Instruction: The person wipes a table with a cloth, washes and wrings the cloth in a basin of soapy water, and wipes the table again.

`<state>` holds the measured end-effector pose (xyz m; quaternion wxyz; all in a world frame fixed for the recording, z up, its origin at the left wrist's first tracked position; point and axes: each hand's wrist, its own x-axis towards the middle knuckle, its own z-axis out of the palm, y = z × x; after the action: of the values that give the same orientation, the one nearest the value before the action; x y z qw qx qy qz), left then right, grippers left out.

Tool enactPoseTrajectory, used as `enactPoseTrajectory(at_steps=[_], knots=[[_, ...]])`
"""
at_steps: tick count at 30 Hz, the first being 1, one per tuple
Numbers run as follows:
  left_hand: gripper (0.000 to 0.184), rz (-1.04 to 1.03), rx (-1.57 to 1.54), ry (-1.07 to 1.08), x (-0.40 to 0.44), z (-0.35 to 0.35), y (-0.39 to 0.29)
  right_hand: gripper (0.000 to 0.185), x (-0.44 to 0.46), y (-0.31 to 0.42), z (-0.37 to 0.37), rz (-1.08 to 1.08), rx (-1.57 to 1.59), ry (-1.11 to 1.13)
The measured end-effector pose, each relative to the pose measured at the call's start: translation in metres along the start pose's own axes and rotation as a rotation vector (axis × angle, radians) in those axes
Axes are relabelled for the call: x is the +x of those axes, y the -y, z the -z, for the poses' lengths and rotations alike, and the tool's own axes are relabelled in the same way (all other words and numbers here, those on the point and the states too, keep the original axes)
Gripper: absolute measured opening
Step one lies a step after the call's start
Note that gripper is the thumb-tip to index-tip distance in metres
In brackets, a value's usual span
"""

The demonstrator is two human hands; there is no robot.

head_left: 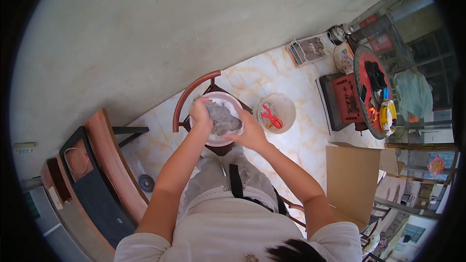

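Observation:
A pale pink basin [217,96] with whitish, sudsy contents rests on a dark chair with a curved reddish-brown back [185,98]. Over the basin is a wet grey cloth [224,119]. My left hand [200,112] is closed around the cloth's upper left part. At the right side of the cloth, my right hand [250,132] has its fingers apart, near the basin's rim; whether its fingertips touch the cloth is hard to tell. Just right of the basin, a translucent bucket [288,111] on the floor holds a red plastic tool [272,116].
An open cardboard box [353,177] stands at the right. Beyond it, a round red table [361,63] bears several small items. A wire rack [310,51] is by the wall. Wooden furniture [114,153] stands at the left, with a dark round disc [146,183] on the floor.

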<state>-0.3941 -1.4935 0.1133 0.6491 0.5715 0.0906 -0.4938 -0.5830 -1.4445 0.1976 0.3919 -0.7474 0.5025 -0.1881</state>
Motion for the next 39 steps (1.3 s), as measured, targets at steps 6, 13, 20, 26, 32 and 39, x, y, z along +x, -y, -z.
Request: enactPoseTrajectory(at_steps=[6,13,20,26,32,39], knots=[[0.015,0.057,0.064,0.121,-0.028,-0.025,-0.018,0.082,0.022,0.017,-0.005,-0.199,-0.150,0.084],[0.023,0.179,0.117,0.610,-0.037,-0.025,-0.038,0.052,0.032,-0.001,-0.009,-0.515,0.784,0.401],[0.014,0.375,-0.009,0.802,-0.028,-0.031,-0.042,0.054,0.028,-0.015,-0.036,-0.550,1.388,0.437],[0.011,0.365,0.021,0.946,-0.026,-0.048,-0.047,0.058,0.030,-0.018,-0.049,-0.490,1.864,0.654],[0.026,0.386,-0.095,0.770,-0.009,-0.037,-0.035,0.042,0.054,0.002,-0.014,-0.641,1.338,0.644],[0.050,0.417,0.106,0.639,-0.027,-0.013,-0.042,0.063,0.061,-0.012,-0.026,-0.216,0.572,0.300]])
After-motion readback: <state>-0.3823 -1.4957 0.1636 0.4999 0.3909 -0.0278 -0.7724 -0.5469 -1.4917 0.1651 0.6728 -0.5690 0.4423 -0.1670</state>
